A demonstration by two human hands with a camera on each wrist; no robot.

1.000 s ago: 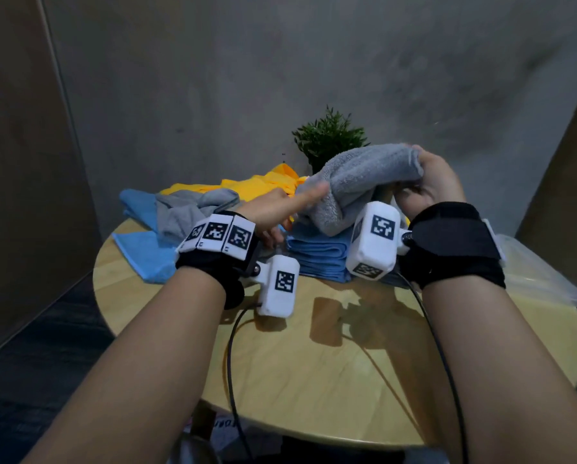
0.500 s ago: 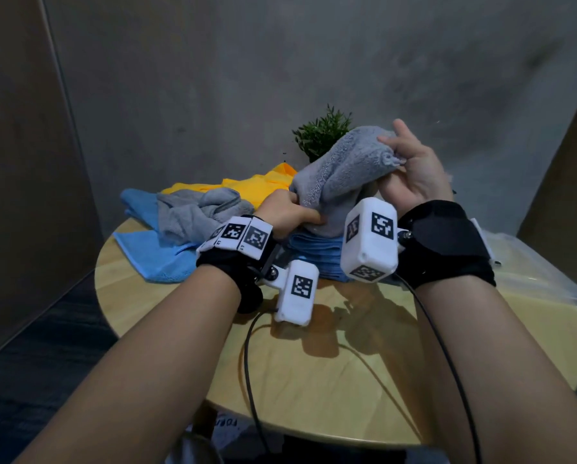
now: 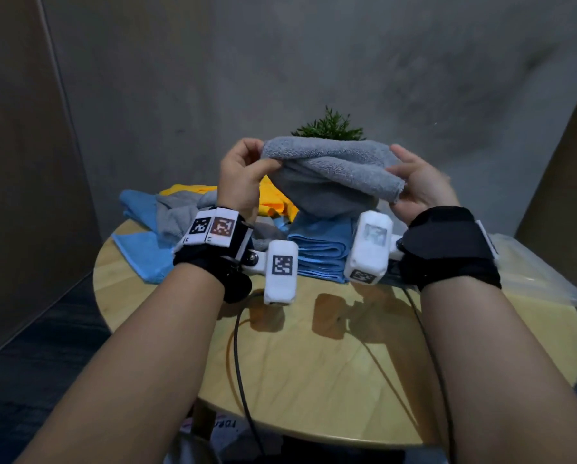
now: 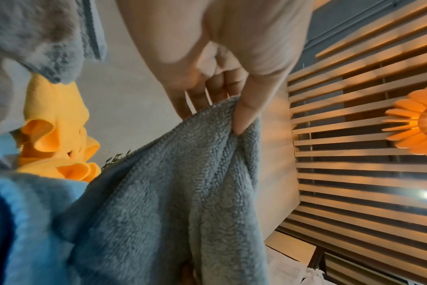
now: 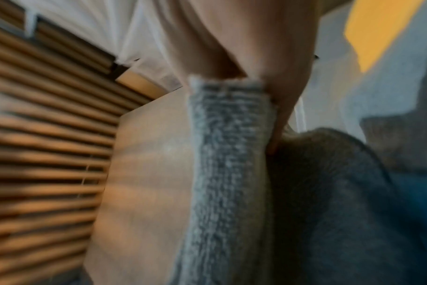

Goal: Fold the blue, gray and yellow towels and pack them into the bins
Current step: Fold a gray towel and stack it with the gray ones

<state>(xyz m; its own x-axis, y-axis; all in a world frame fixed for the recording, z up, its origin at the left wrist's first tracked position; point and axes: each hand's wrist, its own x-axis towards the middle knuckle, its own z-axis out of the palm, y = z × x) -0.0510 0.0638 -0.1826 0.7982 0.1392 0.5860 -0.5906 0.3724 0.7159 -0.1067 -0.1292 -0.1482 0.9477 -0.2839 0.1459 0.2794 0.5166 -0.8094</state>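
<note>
A gray towel (image 3: 330, 169) hangs in the air above the table, stretched between both hands. My left hand (image 3: 243, 172) pinches its left top corner; in the left wrist view the thumb and fingers (image 4: 241, 115) clamp the towel (image 4: 183, 192). My right hand (image 3: 414, 182) grips the right end; the blurred right wrist view shows the towel's edge (image 5: 227, 154) under the fingers. A folded blue towel stack (image 3: 320, 252) lies below. A second gray towel (image 3: 176, 216), loose blue towels (image 3: 139, 252) and a yellow towel (image 3: 270, 199) lie at the table's far left.
The round wooden table (image 3: 330, 363) has bare room near me. A clear plastic bin (image 3: 541, 276) stands at the right edge. A small green plant (image 3: 329, 127) is behind the lifted towel. Black cables (image 3: 240, 363) trail from the wrist cameras.
Both hands lifted the gray towel higher. My left hand moved from its lower edge up to the top left corner, and the towel is now spread sideways between the hands.
</note>
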